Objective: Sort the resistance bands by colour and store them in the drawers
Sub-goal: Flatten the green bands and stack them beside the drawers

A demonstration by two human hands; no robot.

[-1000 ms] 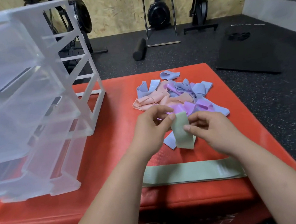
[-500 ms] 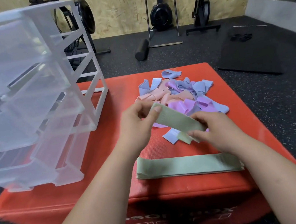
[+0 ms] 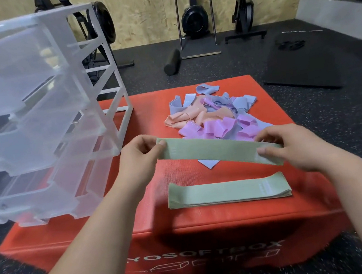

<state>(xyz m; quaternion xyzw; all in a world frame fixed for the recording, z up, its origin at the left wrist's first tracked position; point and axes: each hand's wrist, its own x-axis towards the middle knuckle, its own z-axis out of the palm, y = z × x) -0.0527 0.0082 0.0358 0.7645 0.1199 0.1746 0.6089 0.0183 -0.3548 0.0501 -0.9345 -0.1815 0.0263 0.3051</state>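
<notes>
Head view, green band (image 3: 218, 150), drawers (image 3: 35, 123) left, roller (image 3: 172, 62) beyond

Left hand (image 3: 140, 157) and right hand (image 3: 291, 145) pinch the ends of a green band (image 3: 218, 149), held flat between them. Beneath the hands lies a green stack (image 3: 226, 190); beyond them, a mixed pile (image 3: 214, 114); left of the left hand, clear drawers (image 3: 34, 114).

Both our forearms come in bare from the bottom edge, angled slightly inward. Our left hand (image 3: 140, 157) pinches the left end of the green band (image 3: 216, 149), thumb tip on the near face, fingers curled. Our right hand (image 3: 291, 145) pinches the right end, thumb on the near face, fingers over the top edge. The hands are well apart, right slightly lower.
</notes>
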